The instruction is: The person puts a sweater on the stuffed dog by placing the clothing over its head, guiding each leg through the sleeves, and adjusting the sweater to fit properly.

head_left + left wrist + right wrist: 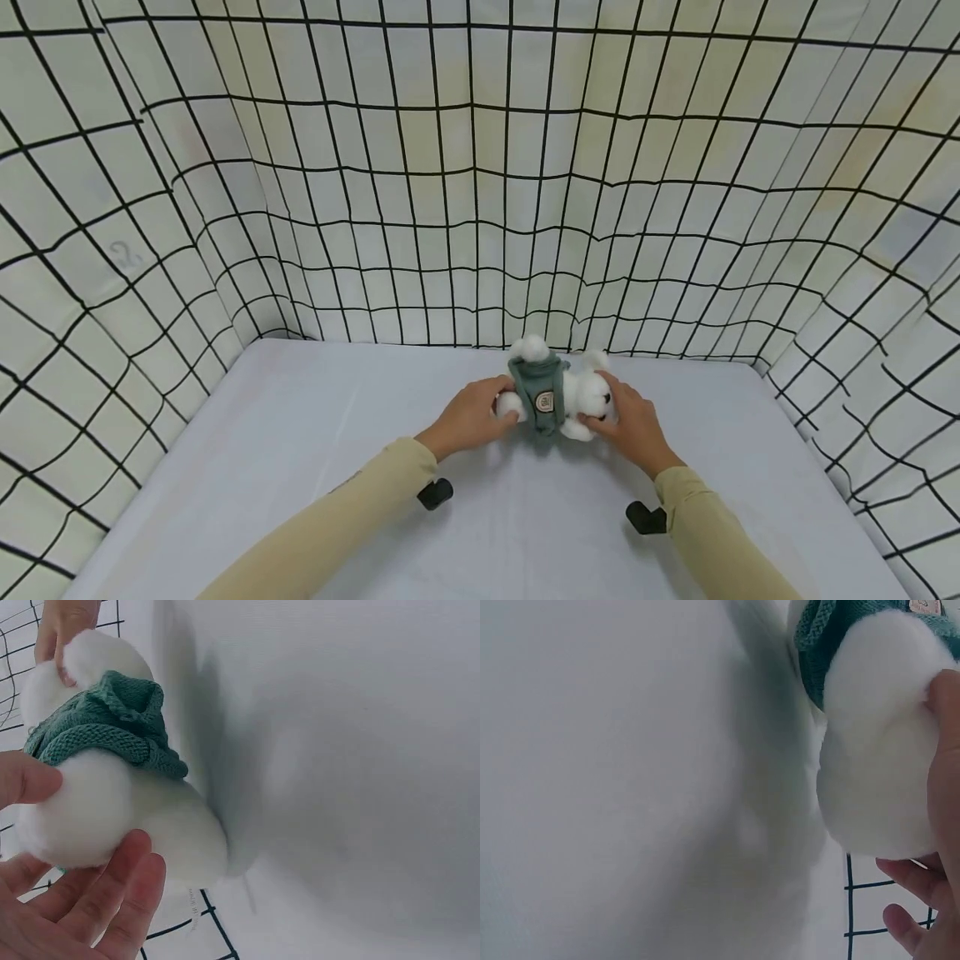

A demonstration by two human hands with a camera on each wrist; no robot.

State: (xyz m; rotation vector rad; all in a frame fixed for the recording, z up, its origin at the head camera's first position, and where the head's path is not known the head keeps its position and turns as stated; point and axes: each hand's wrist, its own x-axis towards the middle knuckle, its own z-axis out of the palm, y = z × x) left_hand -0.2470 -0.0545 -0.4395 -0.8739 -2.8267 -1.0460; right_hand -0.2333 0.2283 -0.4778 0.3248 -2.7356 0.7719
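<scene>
A white stuffed toy (558, 396) in a green knitted sweater (542, 394) is held between both hands on a pale grey table (300, 467). Its lower end is gripped by the left hand (471, 417), with fingers curled round the fluffy white part (clear in the left wrist view), and its head is clasped by the right hand (630, 423). Beyond the hands, and out to either side, the table is enclosed by a cream cloth (450, 183) crossed with black grid lines, wrinkled in places.
</scene>
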